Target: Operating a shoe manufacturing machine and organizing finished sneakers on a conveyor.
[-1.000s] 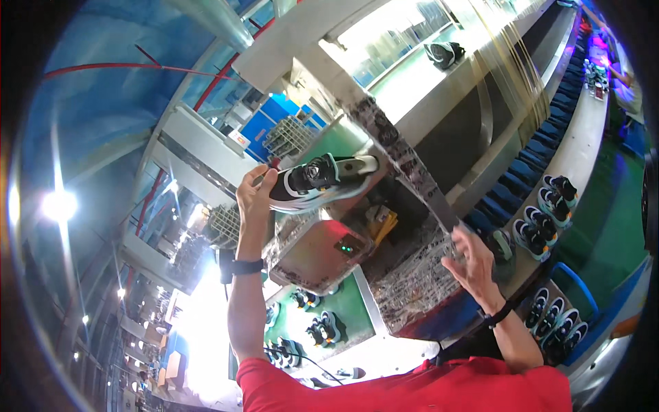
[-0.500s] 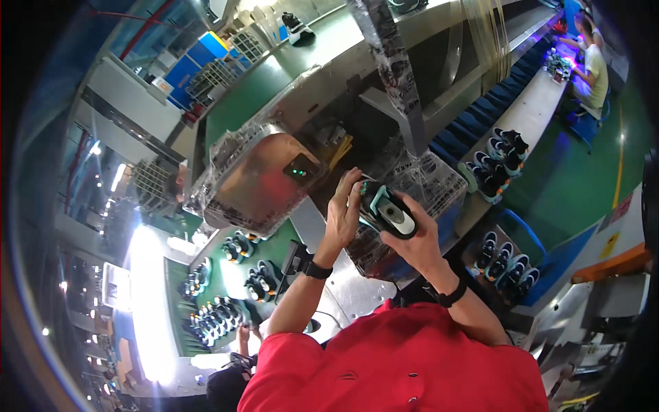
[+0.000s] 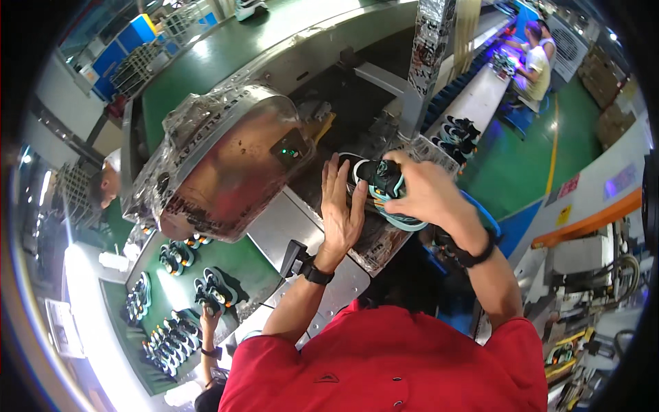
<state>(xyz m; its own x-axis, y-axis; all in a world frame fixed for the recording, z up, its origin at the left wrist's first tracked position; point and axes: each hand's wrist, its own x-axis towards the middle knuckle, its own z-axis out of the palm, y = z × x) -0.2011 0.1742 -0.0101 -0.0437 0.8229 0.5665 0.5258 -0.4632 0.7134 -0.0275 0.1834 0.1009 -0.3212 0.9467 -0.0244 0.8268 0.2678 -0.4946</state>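
Note:
A black sneaker (image 3: 376, 172) with teal and orange parts is tilted in front of me, above a wrapped surface. My right hand (image 3: 436, 196) is closed round its collar end, thumb on the near side and fingers over the top. Flat beside the sneaker's other end, my left hand (image 3: 340, 216) has its fingers stretched out. The fingertips seem to touch the shoe, though the contact is hard to make out. Part of the sneaker is hidden behind my right hand.
A film-wrapped machine housing (image 3: 226, 165) with green lights stands left of my hands. A wrapped metal post (image 3: 429, 62) rises beyond them. Several sneakers (image 3: 171, 340) stand on the green table at lower left, where another person's hand (image 3: 209, 323) holds one. Co-workers (image 3: 535, 65) sit far right.
The sneaker has turned from its heel facing me to its laced top showing. My right hand has shifted to its collar, and my left has flattened beside it. The whole view has swung.

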